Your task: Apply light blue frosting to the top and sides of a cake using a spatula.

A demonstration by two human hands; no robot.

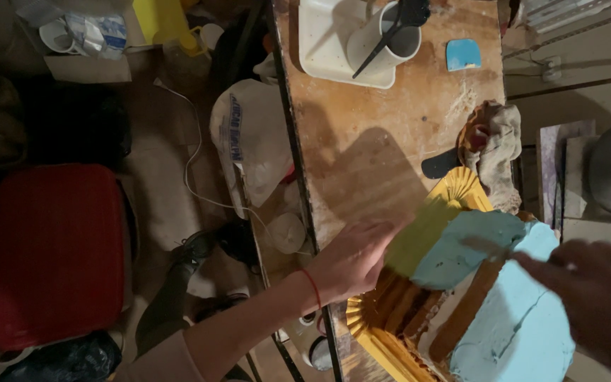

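Right hand (588,304), blurred and nearest, holds a spatula (486,246) pointing left over blue paste (461,255); my left hand (351,258), fingers loose, steadies the yellow mould (419,237).

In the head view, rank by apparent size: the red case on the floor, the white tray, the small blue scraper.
1. Red case, though it lies farther from the camera.
2. White tray.
3. Blue scraper.

Head view, steeply downward (close)

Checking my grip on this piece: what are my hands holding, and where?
Left hand rests flat on the yellow fluted mould's edge. Right hand holds a blurred spreading tool by its handle end.
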